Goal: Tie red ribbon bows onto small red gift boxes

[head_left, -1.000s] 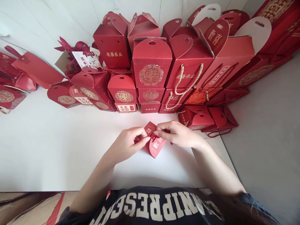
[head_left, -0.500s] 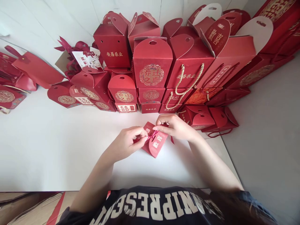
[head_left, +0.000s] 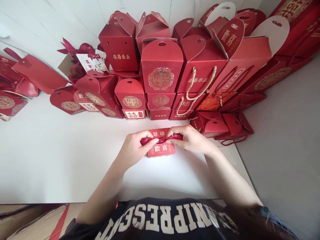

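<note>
A small red gift box [head_left: 161,149] with white characters on its front stands upright on the white table [head_left: 62,156], square to me. A dark red ribbon [head_left: 161,139] runs across its top. My left hand [head_left: 135,151] pinches the ribbon's left end at the box's top. My right hand [head_left: 191,140] pinches the right end. Both hands press against the box's upper corners.
Many red gift boxes and bags [head_left: 161,70] are stacked against the back wall, some with rope handles [head_left: 200,88]. Two small red boxes [head_left: 215,126] lie just right of my right hand. More red packaging [head_left: 15,86] sits far left. Cardboard [head_left: 30,220] lies below the table's near edge.
The small box has turned from a tilted, diagonal pose to upright and facing me, and shifted slightly away. Both hands have pulled the ribbon ends out to either side.
</note>
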Tool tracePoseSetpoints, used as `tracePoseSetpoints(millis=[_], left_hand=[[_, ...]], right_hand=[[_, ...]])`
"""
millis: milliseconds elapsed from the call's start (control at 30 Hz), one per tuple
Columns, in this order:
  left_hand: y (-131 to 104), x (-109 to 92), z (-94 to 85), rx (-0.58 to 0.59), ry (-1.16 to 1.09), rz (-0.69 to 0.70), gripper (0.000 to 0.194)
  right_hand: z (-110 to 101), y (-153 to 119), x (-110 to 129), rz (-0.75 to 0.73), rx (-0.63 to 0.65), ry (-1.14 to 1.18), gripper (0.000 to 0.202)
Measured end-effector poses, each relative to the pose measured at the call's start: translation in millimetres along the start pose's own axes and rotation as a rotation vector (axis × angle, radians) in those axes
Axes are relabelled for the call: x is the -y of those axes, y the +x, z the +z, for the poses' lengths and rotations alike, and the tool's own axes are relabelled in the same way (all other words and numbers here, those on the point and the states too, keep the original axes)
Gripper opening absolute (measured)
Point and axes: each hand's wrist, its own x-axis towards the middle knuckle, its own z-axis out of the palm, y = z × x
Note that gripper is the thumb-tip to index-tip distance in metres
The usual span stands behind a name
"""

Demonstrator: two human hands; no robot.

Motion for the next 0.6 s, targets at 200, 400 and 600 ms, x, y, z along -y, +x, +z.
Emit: tracePoseSetpoints(millis=[200, 400, 600], left_hand=[[5, 6, 4.8, 0.013, -0.006, 0.074, 0.02], [6, 13, 12.8, -0.027, -0.001, 0.152, 0.011], [5, 15, 12.6, -0.008, -0.067, 0.161, 0.008]], right_hand=[[8, 8, 0, -0.055, -0.112, -0.077, 0.013], [18, 13, -8, 0.116, -0.126, -0.042, 0.022], [18, 10, -4, 0.124, -0.124, 0.071, 0.024]])
